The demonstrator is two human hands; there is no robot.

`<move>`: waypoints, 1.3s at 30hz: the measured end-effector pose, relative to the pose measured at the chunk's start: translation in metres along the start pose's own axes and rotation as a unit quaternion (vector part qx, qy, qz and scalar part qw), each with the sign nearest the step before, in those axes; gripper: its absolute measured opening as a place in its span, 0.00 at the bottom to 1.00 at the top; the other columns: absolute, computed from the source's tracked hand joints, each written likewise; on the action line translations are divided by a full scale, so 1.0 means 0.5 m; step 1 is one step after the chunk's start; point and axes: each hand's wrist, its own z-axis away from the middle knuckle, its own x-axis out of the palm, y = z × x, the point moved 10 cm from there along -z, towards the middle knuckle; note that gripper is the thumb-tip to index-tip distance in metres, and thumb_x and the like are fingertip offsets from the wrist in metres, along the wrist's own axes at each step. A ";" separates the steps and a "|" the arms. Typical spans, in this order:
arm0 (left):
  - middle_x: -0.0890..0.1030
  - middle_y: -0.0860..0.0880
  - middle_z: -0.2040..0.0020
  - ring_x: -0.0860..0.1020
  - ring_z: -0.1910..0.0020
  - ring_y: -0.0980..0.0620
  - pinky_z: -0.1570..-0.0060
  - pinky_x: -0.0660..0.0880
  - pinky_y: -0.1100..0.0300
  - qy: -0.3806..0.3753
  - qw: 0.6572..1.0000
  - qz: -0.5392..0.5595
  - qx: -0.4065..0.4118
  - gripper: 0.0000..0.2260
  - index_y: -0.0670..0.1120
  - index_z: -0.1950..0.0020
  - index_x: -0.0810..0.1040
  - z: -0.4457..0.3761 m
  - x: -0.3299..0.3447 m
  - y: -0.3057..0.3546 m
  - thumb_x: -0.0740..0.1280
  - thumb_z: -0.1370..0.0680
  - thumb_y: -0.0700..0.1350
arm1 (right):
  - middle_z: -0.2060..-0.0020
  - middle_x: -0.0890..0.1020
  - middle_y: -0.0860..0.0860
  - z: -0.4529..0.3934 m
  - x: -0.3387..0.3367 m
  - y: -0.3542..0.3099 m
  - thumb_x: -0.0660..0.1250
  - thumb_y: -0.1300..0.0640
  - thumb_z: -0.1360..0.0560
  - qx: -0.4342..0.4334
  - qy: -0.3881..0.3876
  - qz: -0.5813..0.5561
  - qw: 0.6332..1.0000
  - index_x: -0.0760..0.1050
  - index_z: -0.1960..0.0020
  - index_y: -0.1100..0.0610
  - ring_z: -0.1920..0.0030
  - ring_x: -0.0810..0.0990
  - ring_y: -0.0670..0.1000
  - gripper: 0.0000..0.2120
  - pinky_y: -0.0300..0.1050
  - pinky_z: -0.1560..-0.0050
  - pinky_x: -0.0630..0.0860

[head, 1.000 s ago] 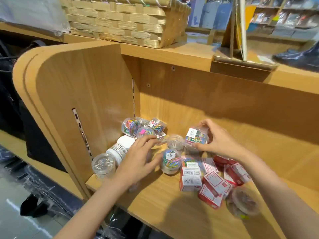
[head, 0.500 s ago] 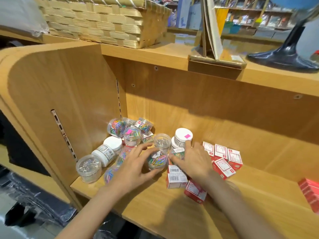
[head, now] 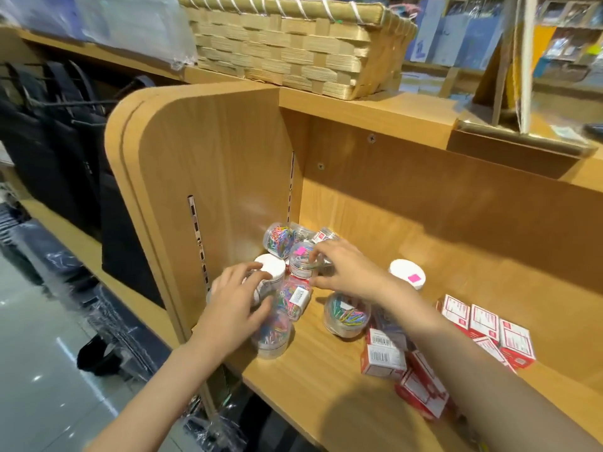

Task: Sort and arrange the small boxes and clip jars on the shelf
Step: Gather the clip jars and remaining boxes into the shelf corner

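Several clear jars of coloured clips cluster in the shelf's back left corner. My left hand (head: 235, 305) grips a white-lidded jar (head: 269, 272) beside the side panel. Just right of it, my right hand (head: 346, 272) pinches a clear jar with a pink sticker (head: 301, 261) between finger and thumb. A clip jar (head: 293, 298) lies on its side between my hands. Two more coloured clip jars, one (head: 274, 334) by the front edge and one (head: 347, 316) under my right wrist, stand upright. Another white-lidded jar (head: 408, 274) stands behind my right arm. Red and white small boxes (head: 486, 324) lie loosely to the right.
The wooden shelf (head: 303, 396) has a tall side panel (head: 212, 177) at the left and a back wall. A wicker basket (head: 293, 50) sits on the top board. Black bags (head: 65, 158) hang left of the unit. More small boxes (head: 383, 355) lie near the front edge.
Both hands moved left and back into the jar cluster. My right hand left the boxes and took the pink-sticker jar. My left hand shifted from a coloured clip jar to the white-lidded jar.
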 end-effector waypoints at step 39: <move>0.71 0.48 0.35 0.67 0.35 0.47 0.38 0.62 0.52 -0.049 0.998 0.012 -0.033 0.27 0.46 0.36 0.73 -0.080 0.043 0.004 0.49 0.28 0.57 | 0.40 0.73 0.55 -0.109 0.004 0.140 0.72 0.53 0.30 0.067 0.022 0.025 0.997 0.66 0.36 0.60 0.37 0.69 0.54 0.27 0.47 0.38 0.67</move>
